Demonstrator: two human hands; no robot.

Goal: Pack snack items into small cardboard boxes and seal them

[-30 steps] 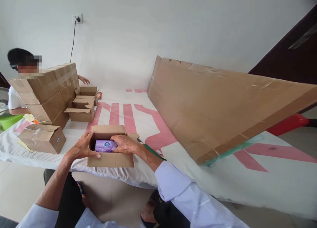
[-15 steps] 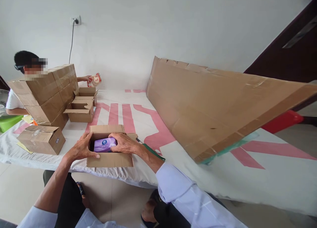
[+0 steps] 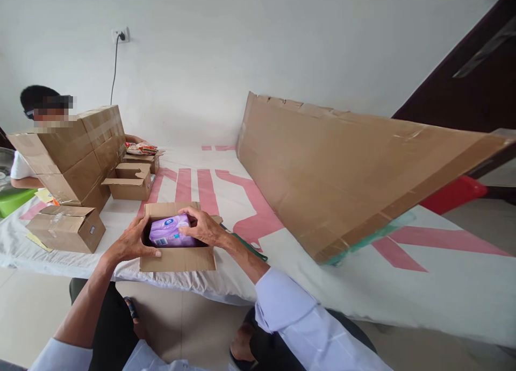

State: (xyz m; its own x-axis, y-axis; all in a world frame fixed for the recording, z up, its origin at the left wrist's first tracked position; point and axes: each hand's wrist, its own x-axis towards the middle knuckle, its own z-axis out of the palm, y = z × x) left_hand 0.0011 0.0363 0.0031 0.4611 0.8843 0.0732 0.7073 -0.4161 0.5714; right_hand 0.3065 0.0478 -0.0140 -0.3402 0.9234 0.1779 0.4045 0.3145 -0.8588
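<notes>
In front of me an open cardboard box [image 3: 177,262] rests near the edge of the covered table, its flaps folded out. A purple tissue pack [image 3: 167,237] lies tilted in the box's mouth, its near end raised. My right hand [image 3: 203,227] has thumb and fingers closed on the pack's right part. My left hand [image 3: 131,243] grips the left side of the box, thumb over the near flap and fingers behind the wall. The bottom of the box is hidden beneath the pack.
A closed carton [image 3: 66,228] stands at left, before stacked cartons [image 3: 76,150]. Behind them a co-worker's hand [image 3: 135,139] touches a red-and-white packet [image 3: 139,149] above a small box. Another open box [image 3: 128,188] sits nearer. A large cardboard sheet [image 3: 342,172] leans at right. Beside my box lies a dark green-edged object [image 3: 250,248].
The purple pack has come up and tilted, showing more of its side, with my right hand on it. The co-worker's packet has moved down and left onto the far box.
</notes>
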